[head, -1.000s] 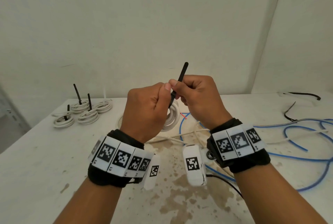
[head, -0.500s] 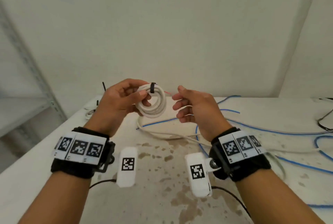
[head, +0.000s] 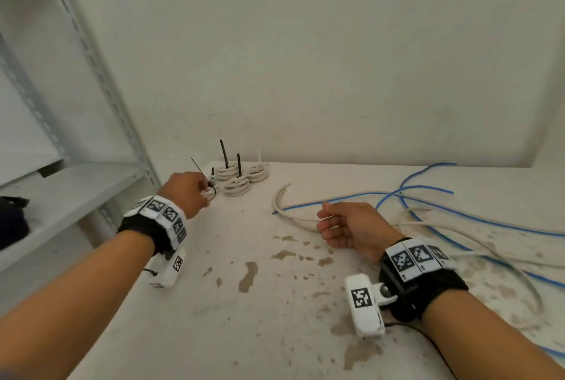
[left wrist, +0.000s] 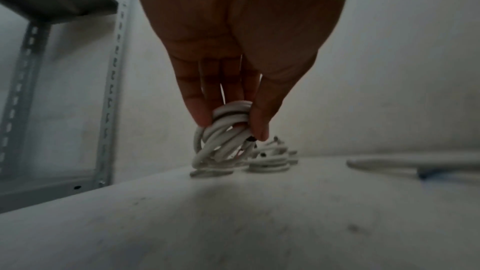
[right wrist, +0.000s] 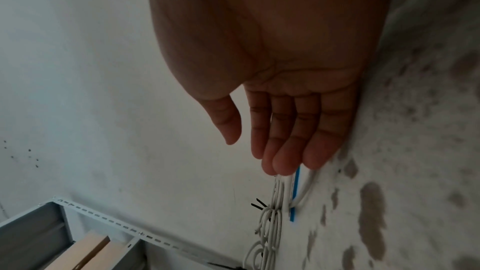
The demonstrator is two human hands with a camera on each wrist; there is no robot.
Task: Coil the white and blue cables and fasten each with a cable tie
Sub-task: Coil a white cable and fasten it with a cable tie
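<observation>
left hand (left wrist: 233,52) pinches a tied coil (left wrist: 223,141) beside the pile (head: 241,179); right hand (head: 351,226) loose, empty; dropping it carelessly could topple the pile

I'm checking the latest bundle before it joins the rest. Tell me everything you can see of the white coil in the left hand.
The white coil is a small bundle of smooth round cable in several loops, bound by a black tie whose thin tail sticks up. The left hand pinches its top between fingertips and thumb; it hangs tilted, bottom at the table, beside the finished coils.
</observation>
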